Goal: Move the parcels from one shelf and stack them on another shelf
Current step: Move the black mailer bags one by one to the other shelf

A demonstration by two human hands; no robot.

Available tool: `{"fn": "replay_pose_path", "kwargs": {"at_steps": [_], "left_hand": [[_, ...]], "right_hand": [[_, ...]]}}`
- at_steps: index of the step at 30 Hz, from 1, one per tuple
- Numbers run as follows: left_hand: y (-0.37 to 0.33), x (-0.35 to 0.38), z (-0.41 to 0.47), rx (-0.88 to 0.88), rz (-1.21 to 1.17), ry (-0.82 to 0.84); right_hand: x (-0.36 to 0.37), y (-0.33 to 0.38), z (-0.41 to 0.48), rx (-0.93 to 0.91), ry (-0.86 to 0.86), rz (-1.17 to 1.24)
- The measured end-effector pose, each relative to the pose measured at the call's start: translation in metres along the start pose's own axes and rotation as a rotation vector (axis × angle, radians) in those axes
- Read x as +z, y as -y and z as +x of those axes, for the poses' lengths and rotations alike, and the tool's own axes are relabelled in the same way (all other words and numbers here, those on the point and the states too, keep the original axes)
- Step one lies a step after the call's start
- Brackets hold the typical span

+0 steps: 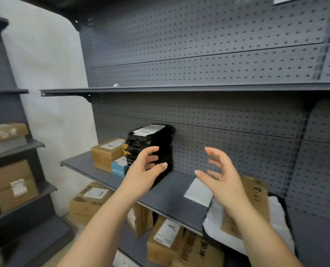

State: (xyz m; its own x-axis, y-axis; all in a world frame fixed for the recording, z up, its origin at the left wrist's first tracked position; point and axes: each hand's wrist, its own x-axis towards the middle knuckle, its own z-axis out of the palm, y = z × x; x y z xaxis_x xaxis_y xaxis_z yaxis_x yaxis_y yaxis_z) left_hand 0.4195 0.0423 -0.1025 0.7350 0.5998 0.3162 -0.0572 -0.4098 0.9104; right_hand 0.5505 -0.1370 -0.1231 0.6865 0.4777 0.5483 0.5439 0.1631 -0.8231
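Both hands are raised in front of the middle shelf (166, 197) and neither holds anything. The left hand (144, 170) is spread wide, its fingertips just in front of the stack of black parcels (152, 149), though whether they touch the wrapping cannot be told. The right hand (219, 170) is also open, fingers curled loosely, hovering well apart from the stack at its 3 o'clock.

The black parcels stand against the pegboard back, with a white label on top. At the stack's 9 o'clock, just beside it, sit a brown box (107, 151) and a small blue box (119, 167). At its 4 o'clock a flat white parcel (198, 192) lies on the shelf edge, partly behind the right wrist.

The step appears to be gripping the stack from 2 sides. To do it well, the right hand should close in to the stack's right face while the left presses the near face, low down, since slick wrapped parcels will likely slide apart if squeezed only at the top.
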Motion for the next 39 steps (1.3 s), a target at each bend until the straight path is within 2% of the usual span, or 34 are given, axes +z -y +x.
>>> {"fn": "replay_pose_path", "kwargs": {"at_steps": [8, 21, 24, 28, 35, 39], "left_hand": [[0.033, -0.071, 0.074, 0.014, 0.003, -0.052], [0.09, -0.098, 0.232, -0.025, 0.061, -0.098], [0.101, -0.102, 0.264, -0.054, -0.033, -0.089], [0.125, -0.101, 0.304, -0.121, -0.048, 0.051], [0.14, -0.103, 0.337, -0.09, -0.018, 0.373], [0.145, -0.101, 0.344, -0.101, -0.046, 0.486]], "right_hand": [[0.083, -0.012, 0.055, 0.074, 0.015, 0.016], [0.149, -0.09, 0.185, 0.25, 0.099, 0.062], [0.165, -0.101, 0.207, 0.31, 0.102, 0.088], [0.188, -0.109, 0.226, 0.381, 0.104, 0.088], [0.219, -0.117, 0.243, 0.41, 0.0, -0.028], [0.233, -0.116, 0.244, 0.441, -0.073, -0.02]]}}
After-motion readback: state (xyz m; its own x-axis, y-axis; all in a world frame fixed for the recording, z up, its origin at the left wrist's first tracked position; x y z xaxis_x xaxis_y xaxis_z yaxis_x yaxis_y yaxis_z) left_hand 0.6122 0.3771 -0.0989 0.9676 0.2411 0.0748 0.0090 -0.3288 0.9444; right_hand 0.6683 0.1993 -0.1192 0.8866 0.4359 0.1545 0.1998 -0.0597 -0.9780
